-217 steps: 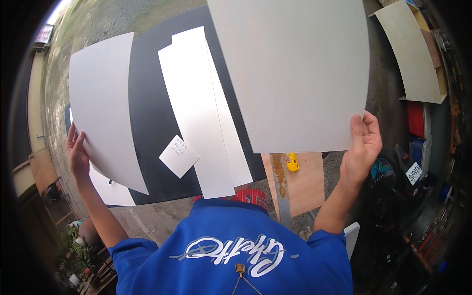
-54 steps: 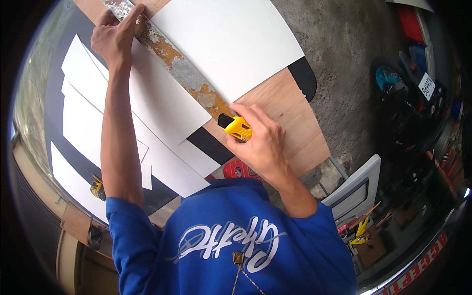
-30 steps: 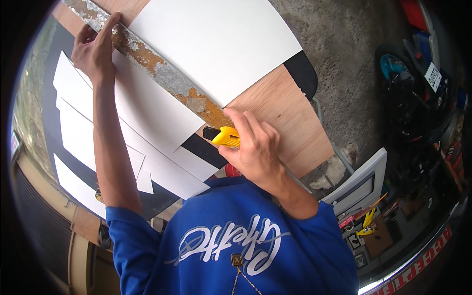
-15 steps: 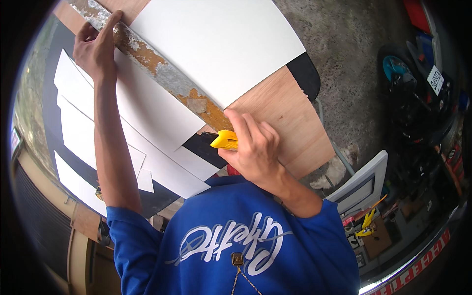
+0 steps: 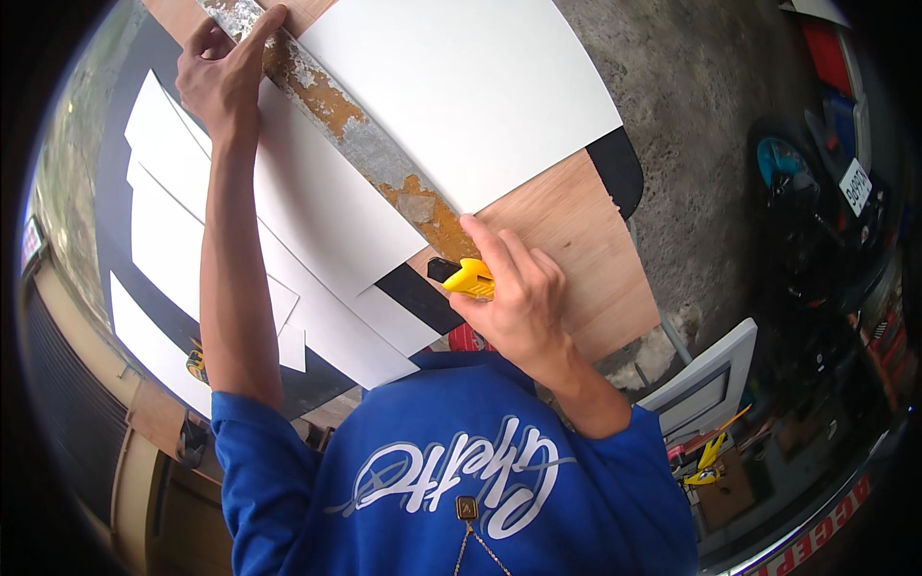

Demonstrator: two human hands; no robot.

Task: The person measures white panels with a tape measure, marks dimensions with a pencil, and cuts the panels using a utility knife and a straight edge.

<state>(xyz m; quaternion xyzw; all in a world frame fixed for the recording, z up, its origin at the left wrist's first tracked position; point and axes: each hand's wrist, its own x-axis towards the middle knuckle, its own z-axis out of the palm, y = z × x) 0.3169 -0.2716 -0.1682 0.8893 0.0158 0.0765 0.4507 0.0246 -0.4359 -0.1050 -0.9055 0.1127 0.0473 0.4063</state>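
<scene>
Along the white sheet (image 5: 471,96) lies your metal straightedge (image 5: 370,149), slanting from upper left toward your right hand (image 5: 523,298); sheet shows on both sides of it. Change from the earliest frame: both hands then held sheets raised and the yellow cutter (image 5: 472,280) lay on the plywood board (image 5: 591,259); now your right grip is closed around the cutter, black end pointing left, just beyond the straightedge's near end. Your right index finger reaches to the sheet's corner. Left hand (image 5: 223,82): grip clamped across the straightedge near its far end, thumb and fingers on opposite edges. Straightedge: long, flat, grey metal, blotched with flaking orange-brown patches. Sheet: smooth, matte, straight-edged. Board beneath: pale, grained. Under that, black desk (image 5: 622,173), rounded corner. Beyond: rough grey concrete floor (image 5: 672,125).
</scene>
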